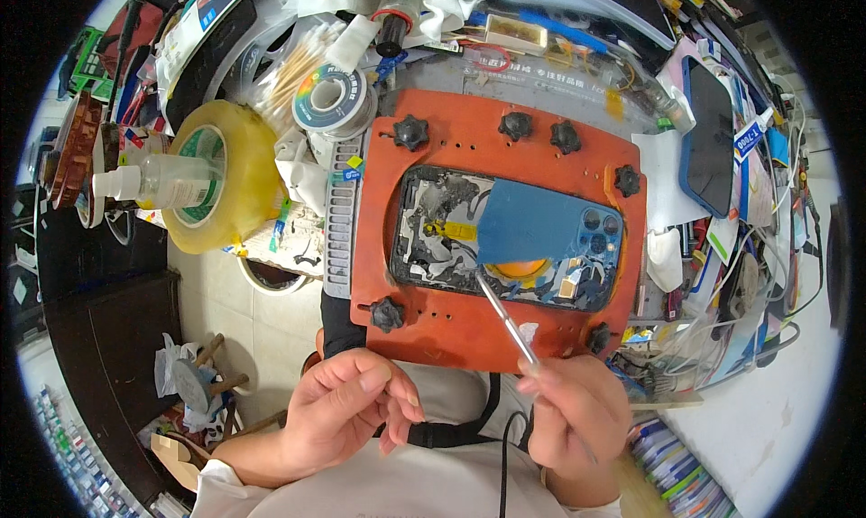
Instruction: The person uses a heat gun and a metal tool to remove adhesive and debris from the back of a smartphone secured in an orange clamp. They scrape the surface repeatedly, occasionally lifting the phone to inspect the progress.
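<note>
A phone (433,247) lies flat in an orange-red clamping fixture (501,337). Broken blue back glass (528,220) covers part of its right half, up to the camera lenses. Its left half is stripped to a dark, patchy surface with silvery residue and a yellow strip. My right hand (577,414) is closed around a slim silver hand tool (510,324), whose narrow tip meets the phone near the broken glass's lower edge. My left hand (352,401) hovers before the fixture's near-left corner, fingers curled, with nothing visible in them.
Black knobs (387,314) stick up around the fixture. At left are a large yellow tape roll (257,148), a clear bottle (180,180) and a solder wire spool (361,112). Another phone (708,139) lies at right beside tangled cables. Cotton swabs (302,67) stand behind.
</note>
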Action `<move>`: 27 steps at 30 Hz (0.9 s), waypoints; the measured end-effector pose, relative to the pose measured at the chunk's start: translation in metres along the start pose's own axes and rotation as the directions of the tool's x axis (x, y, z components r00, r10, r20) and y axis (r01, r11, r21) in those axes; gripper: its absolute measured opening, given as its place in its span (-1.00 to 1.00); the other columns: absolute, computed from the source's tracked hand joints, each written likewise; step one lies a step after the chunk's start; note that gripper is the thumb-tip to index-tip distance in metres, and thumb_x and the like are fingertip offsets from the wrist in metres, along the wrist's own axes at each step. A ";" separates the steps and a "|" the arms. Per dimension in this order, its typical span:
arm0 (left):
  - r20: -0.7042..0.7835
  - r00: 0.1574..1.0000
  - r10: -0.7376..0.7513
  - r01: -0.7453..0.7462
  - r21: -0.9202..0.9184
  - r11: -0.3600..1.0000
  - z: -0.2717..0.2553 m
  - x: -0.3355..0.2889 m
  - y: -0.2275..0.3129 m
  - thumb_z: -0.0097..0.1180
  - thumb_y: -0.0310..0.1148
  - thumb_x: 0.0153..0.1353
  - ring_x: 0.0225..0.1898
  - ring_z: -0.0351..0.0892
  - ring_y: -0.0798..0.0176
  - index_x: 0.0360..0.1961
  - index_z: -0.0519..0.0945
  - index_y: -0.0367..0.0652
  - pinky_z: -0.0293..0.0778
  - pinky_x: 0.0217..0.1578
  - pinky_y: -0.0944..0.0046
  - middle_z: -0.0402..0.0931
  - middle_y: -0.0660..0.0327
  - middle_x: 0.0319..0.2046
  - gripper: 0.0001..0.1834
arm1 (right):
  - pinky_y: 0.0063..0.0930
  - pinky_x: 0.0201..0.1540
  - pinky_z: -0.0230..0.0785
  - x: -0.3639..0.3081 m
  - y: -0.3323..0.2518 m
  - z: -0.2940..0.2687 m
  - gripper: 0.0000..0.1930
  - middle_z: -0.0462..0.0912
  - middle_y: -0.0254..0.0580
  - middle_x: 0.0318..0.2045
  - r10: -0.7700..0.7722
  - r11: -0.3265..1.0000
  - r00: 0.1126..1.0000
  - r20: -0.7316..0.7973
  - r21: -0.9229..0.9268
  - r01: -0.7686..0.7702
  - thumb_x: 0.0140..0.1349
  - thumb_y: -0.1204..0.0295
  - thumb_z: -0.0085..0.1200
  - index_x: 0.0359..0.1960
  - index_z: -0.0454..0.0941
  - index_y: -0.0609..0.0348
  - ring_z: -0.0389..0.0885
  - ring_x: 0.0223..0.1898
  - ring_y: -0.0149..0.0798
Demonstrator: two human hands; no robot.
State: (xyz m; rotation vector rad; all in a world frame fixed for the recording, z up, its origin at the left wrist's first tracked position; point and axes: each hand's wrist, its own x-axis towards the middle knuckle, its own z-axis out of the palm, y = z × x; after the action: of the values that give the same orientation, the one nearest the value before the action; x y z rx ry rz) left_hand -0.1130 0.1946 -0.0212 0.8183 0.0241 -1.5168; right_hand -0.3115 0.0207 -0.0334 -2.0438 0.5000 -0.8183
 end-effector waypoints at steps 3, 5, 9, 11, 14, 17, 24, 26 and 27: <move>-0.024 1.000 -0.010 0.011 0.021 1.000 0.007 0.000 0.002 -0.21 -0.28 0.62 -0.34 0.68 0.21 0.00 0.54 -0.34 0.54 -0.43 0.31 0.65 -0.04 -0.13 -0.65 | -0.41 -0.44 0.51 0.005 -0.008 -0.007 -0.61 0.78 -0.05 -0.26 -0.033 0.984 0.991 0.128 0.180 0.009 0.04 0.66 0.33 -0.02 0.70 0.24 0.73 -0.43 -0.19; -0.111 0.994 0.009 0.001 0.090 0.996 0.013 -0.001 -0.001 -0.18 -0.23 0.61 -0.41 0.67 0.15 -0.06 0.54 -0.36 0.54 -0.54 0.27 0.63 -0.12 -0.24 -0.63 | -0.42 -0.44 0.52 0.008 -0.014 -0.008 -0.60 0.78 -0.05 -0.26 -0.095 0.935 0.974 0.204 0.356 0.017 0.01 0.66 0.34 -0.03 0.70 0.24 0.74 -0.42 -0.18; -0.097 0.994 0.046 -0.018 0.265 0.964 0.014 -0.001 -0.002 -0.15 -0.21 0.60 -0.45 0.67 0.14 -0.09 0.53 -0.37 0.53 -0.61 0.28 0.62 -0.16 -0.30 -0.62 | -0.37 -0.44 0.48 0.008 -0.019 0.004 -0.72 0.72 -0.09 -0.28 -0.186 0.940 0.972 0.147 0.316 0.132 0.01 0.53 0.39 -0.18 0.72 0.24 0.71 -0.43 -0.16; -0.088 0.996 0.031 -0.013 0.194 0.981 0.011 -0.002 -0.003 -0.16 -0.22 0.61 -0.45 0.66 0.19 -0.08 0.54 -0.35 0.52 -0.58 0.31 0.64 -0.09 -0.28 -0.64 | -0.36 -0.45 0.48 0.005 -0.017 0.000 -0.67 0.71 -0.09 -0.27 -0.216 0.943 0.965 0.146 0.286 0.168 -0.02 0.52 0.44 -0.16 0.72 0.24 0.71 -0.42 -0.16; -0.059 0.997 0.041 -0.036 0.085 0.996 0.004 -0.002 -0.004 -0.21 -0.23 0.63 -0.38 0.69 0.22 -0.03 0.56 -0.31 0.56 -0.49 0.29 0.68 -0.03 -0.22 -0.63 | -0.41 -0.44 0.51 -0.005 -0.014 -0.013 -0.66 0.76 -0.05 -0.26 -0.076 0.967 0.990 0.115 0.252 0.044 -0.02 0.62 0.37 -0.13 0.71 0.26 0.73 -0.42 -0.18; -0.065 0.997 0.039 -0.035 0.057 0.998 0.001 -0.002 -0.006 -0.22 -0.22 0.64 -0.39 0.70 0.21 -0.05 0.56 -0.32 0.55 -0.51 0.29 0.69 -0.04 -0.24 -0.62 | -0.43 -0.44 0.53 -0.015 -0.015 -0.017 -0.67 0.78 -0.02 -0.27 0.075 0.994 0.997 -0.025 0.085 -0.073 0.00 0.66 0.33 -0.12 0.71 0.30 0.72 -0.43 -0.19; -0.046 0.999 -0.002 0.004 0.030 1.000 0.003 0.000 -0.007 -0.23 -0.24 0.64 -0.37 0.71 0.19 -0.06 0.55 -0.32 0.55 -0.49 0.30 0.68 -0.06 -0.21 -0.62 | -0.43 -0.40 0.53 -0.018 -0.006 -0.006 -0.74 0.78 -0.02 -0.30 0.102 0.994 0.989 -0.109 -0.025 -0.105 0.09 0.65 0.26 -0.13 0.70 0.33 0.71 -0.44 -0.18; -0.040 0.999 -0.009 0.010 0.033 0.999 0.002 -0.001 -0.007 -0.23 -0.25 0.64 -0.36 0.71 0.18 -0.06 0.55 -0.33 0.55 -0.48 0.30 0.68 -0.06 -0.19 -0.63 | -0.43 -0.38 0.53 -0.017 -0.006 -0.004 -0.75 0.78 -0.03 -0.31 0.104 0.994 0.988 -0.115 -0.010 -0.106 0.11 0.65 0.24 -0.13 0.70 0.33 0.71 -0.43 -0.19; -0.032 0.999 -0.008 0.009 0.038 0.999 0.002 -0.001 -0.007 -0.23 -0.26 0.64 -0.36 0.71 0.18 -0.06 0.55 -0.33 0.56 -0.48 0.30 0.68 -0.07 -0.18 -0.63 | -0.44 -0.38 0.53 -0.016 -0.006 -0.004 -0.76 0.78 -0.03 -0.31 0.105 0.994 0.987 -0.118 -0.003 -0.106 0.12 0.66 0.23 -0.13 0.70 0.33 0.71 -0.43 -0.19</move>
State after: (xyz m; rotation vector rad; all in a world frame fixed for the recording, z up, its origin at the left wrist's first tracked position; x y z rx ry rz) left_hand -0.1200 0.1954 -0.0230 0.8740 0.0222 -1.5165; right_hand -0.3248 0.0313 -0.0330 -1.9669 0.6730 -0.8778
